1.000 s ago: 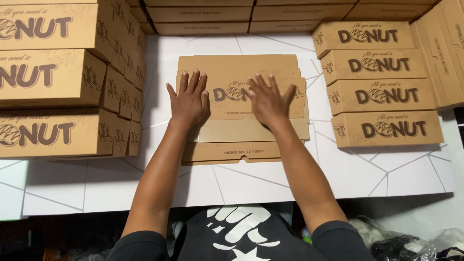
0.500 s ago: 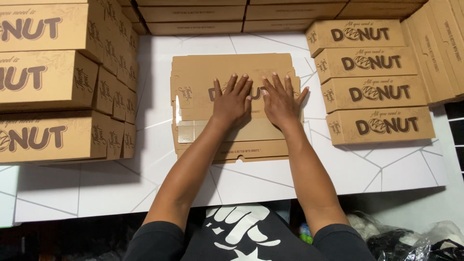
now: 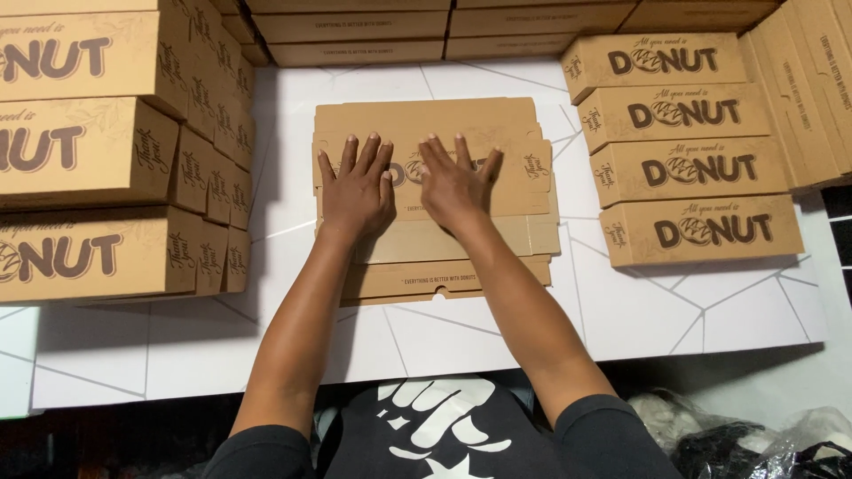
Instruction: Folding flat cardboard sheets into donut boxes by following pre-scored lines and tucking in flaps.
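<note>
Shifted since earlier: both hands sit nearer each other. Left hand (image 3: 357,191), right hand (image 3: 454,184): fingers wide, flat atop box blank (image 3: 515,124), mid-bench (image 3: 710,310), between box stacks (image 3: 697,146).

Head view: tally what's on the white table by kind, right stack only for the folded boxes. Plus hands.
Flat unfolded cardboard box under the hands: 1
Folded brown boxes in the right stack, front faces showing: 4
Hands pressing on the flat box, left hand and right hand: 2
Total: 7
</note>
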